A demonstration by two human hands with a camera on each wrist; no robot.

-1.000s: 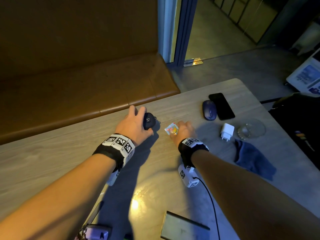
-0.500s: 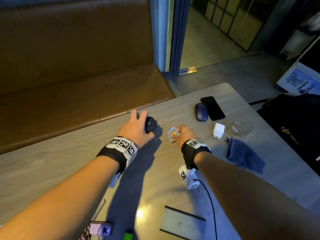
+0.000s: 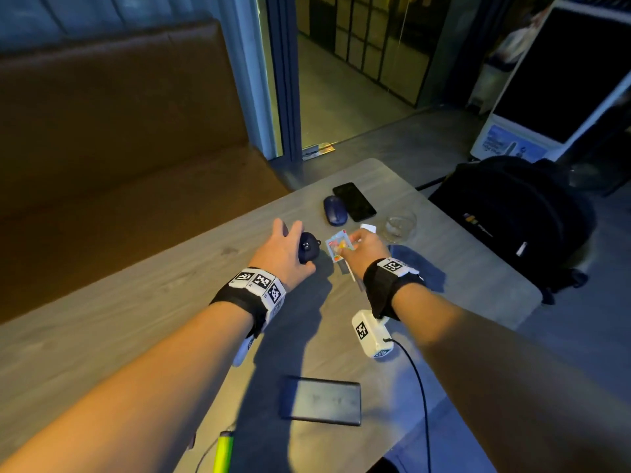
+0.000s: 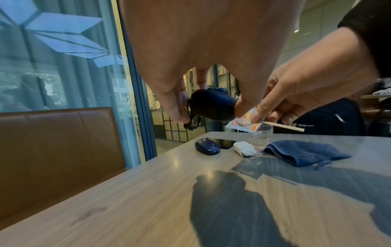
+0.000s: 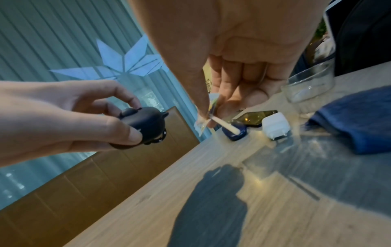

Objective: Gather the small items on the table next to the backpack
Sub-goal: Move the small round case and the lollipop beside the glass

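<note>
Left hand grips a rounded dark case (loop attached).

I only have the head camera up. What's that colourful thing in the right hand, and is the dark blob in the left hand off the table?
Observer: The right hand pinches a wrapped lollipop; the left wrist view shows its white stick poking out sideways.
Operator: And the dark blob?
Observer: The left hand grips a small dark case clear above the table, as the right wrist view shows.
Operator: Anything dangling from it?
Observer: Yes, a dark loop hangs below the case in the left wrist view.
</note>
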